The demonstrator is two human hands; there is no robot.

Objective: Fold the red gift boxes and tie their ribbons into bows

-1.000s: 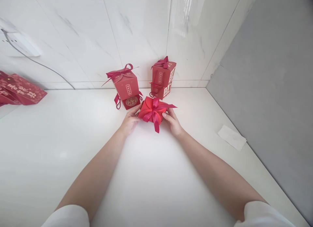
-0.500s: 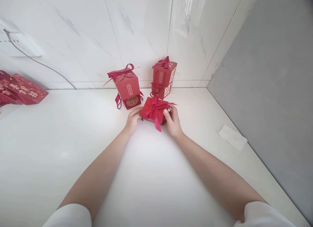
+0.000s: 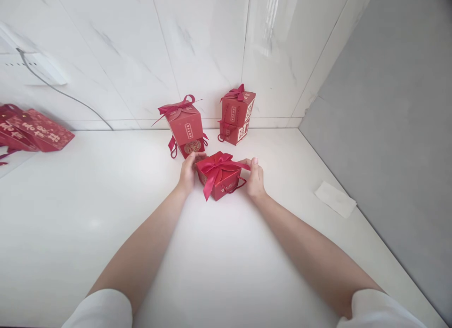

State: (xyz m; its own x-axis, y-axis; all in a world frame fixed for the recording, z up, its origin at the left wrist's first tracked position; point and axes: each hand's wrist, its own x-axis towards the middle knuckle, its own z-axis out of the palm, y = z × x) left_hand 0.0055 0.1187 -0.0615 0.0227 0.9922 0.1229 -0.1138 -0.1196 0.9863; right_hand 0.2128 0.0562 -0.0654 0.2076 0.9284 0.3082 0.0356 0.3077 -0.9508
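One white table bears two stacks of red boxes, two boxes in each: a left stack and a right stack. At least two red bags lie far left, contents hidden. A single ribboned box, lid closed, sits in front of the stacks between two hands. The left hand curls at its left side, grip unclear; the right hand is loosely spread, thumb raised, fingers by its right rear corner. One white paper lies right.

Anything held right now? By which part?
Can't tell: the left grip and right grip flank the front red box at its left and right sides, but contact is partly hidden.
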